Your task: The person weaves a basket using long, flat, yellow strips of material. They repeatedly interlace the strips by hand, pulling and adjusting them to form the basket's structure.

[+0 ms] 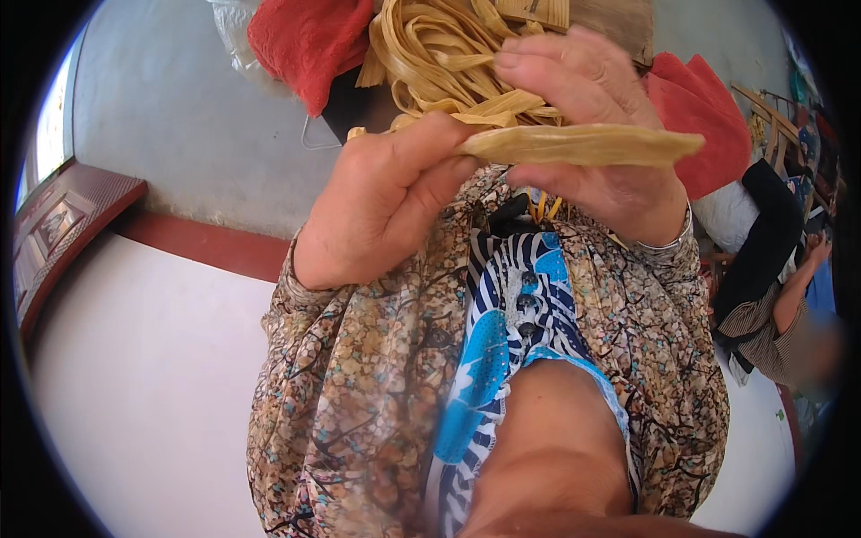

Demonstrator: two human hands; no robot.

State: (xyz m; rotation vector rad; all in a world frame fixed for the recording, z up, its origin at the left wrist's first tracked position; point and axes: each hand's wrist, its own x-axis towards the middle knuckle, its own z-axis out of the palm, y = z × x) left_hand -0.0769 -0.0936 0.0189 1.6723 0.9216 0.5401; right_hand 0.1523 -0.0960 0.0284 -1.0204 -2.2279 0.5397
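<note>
A flat, straw-yellow strip of what looks like plant fibre [583, 145] stretches sideways in front of my chest. My left hand [386, 197] pinches its left part between thumb and fingers. My right hand [601, 108] is behind the strip, with fingers apart and slightly blurred by motion. The strip's right end sticks out past that palm, and I see no finger closed on it. Just beyond both hands lies a heap of long, looped straw-yellow strips [439, 54], partly hidden by the right hand.
Red cloth [309, 49] shows on the far left of the heap, with more red cloth [704, 125] to its right. A clear plastic bag [235, 36] lies near the left cloth. Wooden furniture [72, 233] stands at the left edge. Another person [780, 305] is at the right.
</note>
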